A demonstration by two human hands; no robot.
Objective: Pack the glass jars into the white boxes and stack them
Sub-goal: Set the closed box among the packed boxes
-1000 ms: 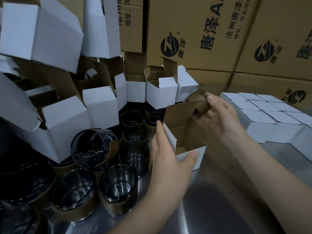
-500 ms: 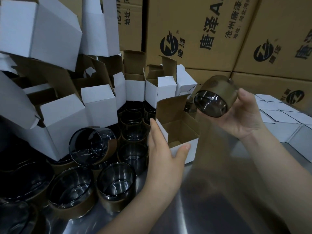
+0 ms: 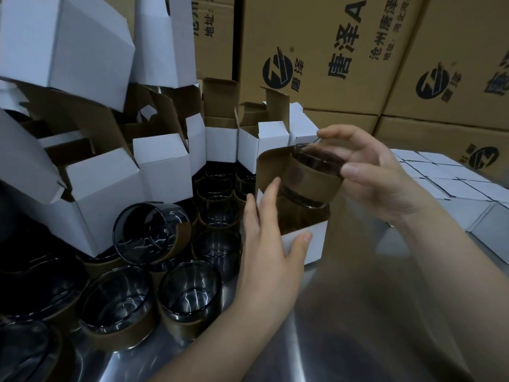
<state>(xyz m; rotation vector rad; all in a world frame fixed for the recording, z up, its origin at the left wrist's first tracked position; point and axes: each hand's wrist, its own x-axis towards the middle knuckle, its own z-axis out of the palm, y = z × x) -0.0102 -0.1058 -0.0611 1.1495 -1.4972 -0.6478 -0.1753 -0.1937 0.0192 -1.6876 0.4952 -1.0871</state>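
Half a second on, the right hand has swung the glass jar down to the open mouth of the white box, fingers and thumb curled round its upper end, the jar tilted. On the steel table the left hand grips the box, thumb on the front wall, fingers along its left side, with spare jars just beside it

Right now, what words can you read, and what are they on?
"唐泽": large black print on the brown cardboard carton, also by its round logo.
"沧州唐泽": smaller line, cut off.
"地址:": smallest line, rest blurred.
"A": cut off above.
Small white cardboard boxes: no print.
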